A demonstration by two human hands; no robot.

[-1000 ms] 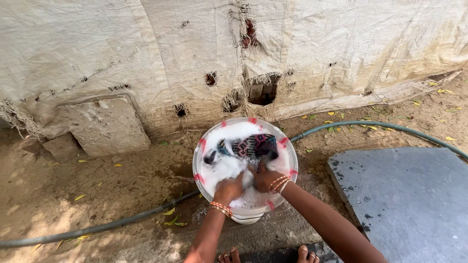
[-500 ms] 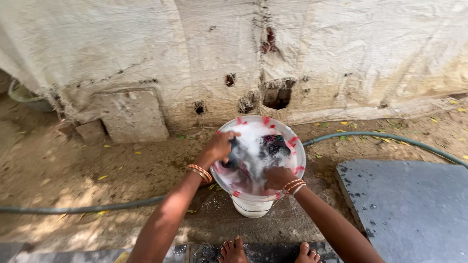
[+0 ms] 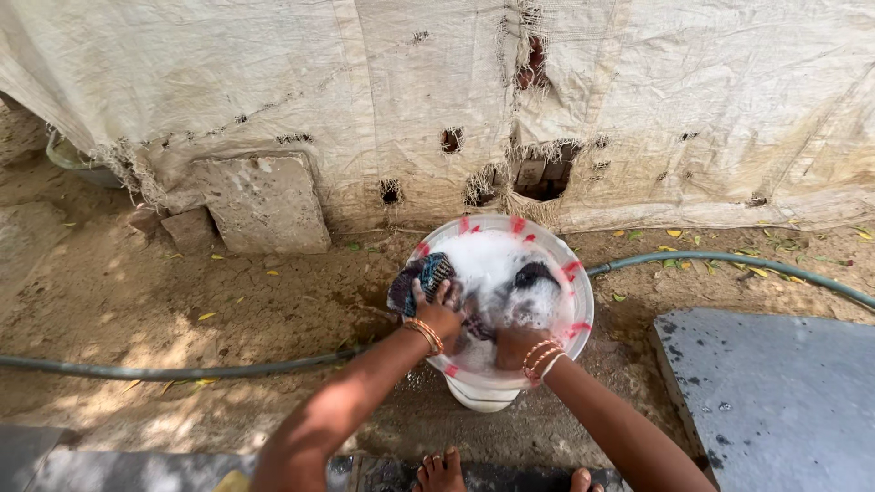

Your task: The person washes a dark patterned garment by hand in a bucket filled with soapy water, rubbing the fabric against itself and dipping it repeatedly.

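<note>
Orange bangles (image 3: 425, 334) on both bare wrists

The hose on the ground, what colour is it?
The hose is dull green, seen from the head view.

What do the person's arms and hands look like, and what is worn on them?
Both forearms are bare, with no sleeves in view. The left hand has orange-gold bangles at the wrist. The right hand has similar bangles, one paler. No gloves.

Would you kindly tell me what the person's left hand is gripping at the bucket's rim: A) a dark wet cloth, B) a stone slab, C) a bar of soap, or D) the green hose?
A: the left hand clutches a dark wet cloth at the left rim of the foam-filled bucket, while the hose lies untouched on the ground.
</note>
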